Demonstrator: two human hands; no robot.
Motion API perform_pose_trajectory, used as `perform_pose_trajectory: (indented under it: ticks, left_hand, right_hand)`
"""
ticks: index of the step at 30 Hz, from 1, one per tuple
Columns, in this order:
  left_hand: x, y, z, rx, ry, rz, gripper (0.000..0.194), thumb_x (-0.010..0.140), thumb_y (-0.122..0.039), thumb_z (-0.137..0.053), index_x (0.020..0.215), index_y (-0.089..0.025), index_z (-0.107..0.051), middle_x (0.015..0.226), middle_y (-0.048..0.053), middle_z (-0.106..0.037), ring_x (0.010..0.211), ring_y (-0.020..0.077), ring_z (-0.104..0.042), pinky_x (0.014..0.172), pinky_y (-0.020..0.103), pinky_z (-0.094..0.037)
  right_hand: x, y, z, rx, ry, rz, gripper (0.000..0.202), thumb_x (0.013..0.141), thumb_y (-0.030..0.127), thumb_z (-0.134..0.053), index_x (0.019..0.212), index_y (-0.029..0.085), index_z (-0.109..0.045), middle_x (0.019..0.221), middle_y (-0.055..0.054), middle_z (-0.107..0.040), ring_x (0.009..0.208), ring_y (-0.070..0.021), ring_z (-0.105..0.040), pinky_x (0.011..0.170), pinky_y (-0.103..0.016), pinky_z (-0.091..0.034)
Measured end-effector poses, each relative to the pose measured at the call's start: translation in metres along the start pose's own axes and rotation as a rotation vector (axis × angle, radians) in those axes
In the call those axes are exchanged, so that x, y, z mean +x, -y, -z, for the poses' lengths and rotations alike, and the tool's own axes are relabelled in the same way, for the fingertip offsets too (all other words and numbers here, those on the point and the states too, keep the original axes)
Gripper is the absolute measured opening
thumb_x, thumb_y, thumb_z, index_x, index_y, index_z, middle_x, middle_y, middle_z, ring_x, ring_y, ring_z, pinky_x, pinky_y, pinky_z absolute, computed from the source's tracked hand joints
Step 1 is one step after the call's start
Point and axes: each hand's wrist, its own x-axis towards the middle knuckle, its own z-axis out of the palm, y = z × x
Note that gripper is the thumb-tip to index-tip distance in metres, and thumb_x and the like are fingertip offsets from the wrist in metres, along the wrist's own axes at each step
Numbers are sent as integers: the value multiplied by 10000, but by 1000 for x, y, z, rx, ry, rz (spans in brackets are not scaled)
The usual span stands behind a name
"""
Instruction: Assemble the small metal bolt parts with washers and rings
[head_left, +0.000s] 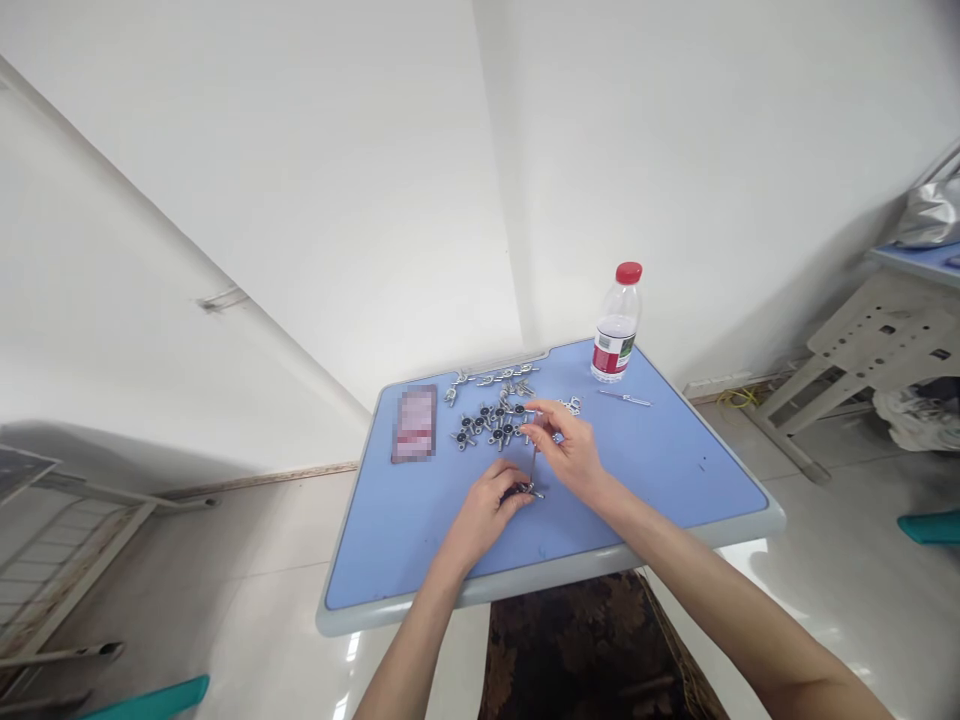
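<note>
My left hand (491, 500) rests low on the blue tabletop, its fingers closed around a small metal part (535, 492) that is mostly hidden by them. Above it, my right hand (568, 445) pinches the top of a thin upright metal rod (533, 465), which looks like a screwdriver shaft. The rod's lower end meets the part at my left fingertips. Just beyond my hands lies a group of small metal pieces with black round centres (480, 424). Behind them are several silver metal pieces (487, 379) without black centres. Small pale pieces (572, 406) lie partly behind my right hand.
The blue table (660, 470) stands against a white wall. A red-capped water bottle (616, 325) is at the back right, with tweezers (624, 398) before it. A blurred pinkish rectangular item (415, 424) lies at the left. Another desk (862, 330) stands at far right.
</note>
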Motion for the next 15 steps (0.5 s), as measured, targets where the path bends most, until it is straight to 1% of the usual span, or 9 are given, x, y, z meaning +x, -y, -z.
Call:
perform_pose_trajectory:
  ticks: [3,7,12,15]
  left_hand:
    - [0,1,-1,28,-8,-21,90,907,-256,-592,968,-212,-643,1023,38,-591,935,188,-597,848,309,-478]
    - [-2,3,-4,93,-15,-42,84,899,-247,-611,970,-216,-641,1043,40,-582,944,186,-592,841,314,-479]
    - [-5,4,-6,152,-27,-69,107,887,-231,-621,993,-221,-622,1060,42,-570,941,184,-588,823,316,-487]
    - [-6,2,-4,151,-22,-81,144,861,-168,-623,995,-220,-614,1078,45,-562,968,184,-584,857,324,-485]
  right_hand:
    - [2,-3,-1,4,26,-25,227,911,326,-579,1102,207,-609,637,36,-557,546,-118,-511,584,-256,-466]
    - [3,-3,1,-17,101,16,261,918,328,-571,1146,208,-612,663,23,-570,580,-124,-508,587,-258,-449]
    - [3,1,8,32,198,60,302,970,255,-439,1238,213,-573,757,-12,-615,662,-136,-575,630,-269,-487]
    - [2,1,9,71,216,71,300,965,243,-444,1235,214,-574,847,-38,-648,721,-144,-613,661,-280,-519]
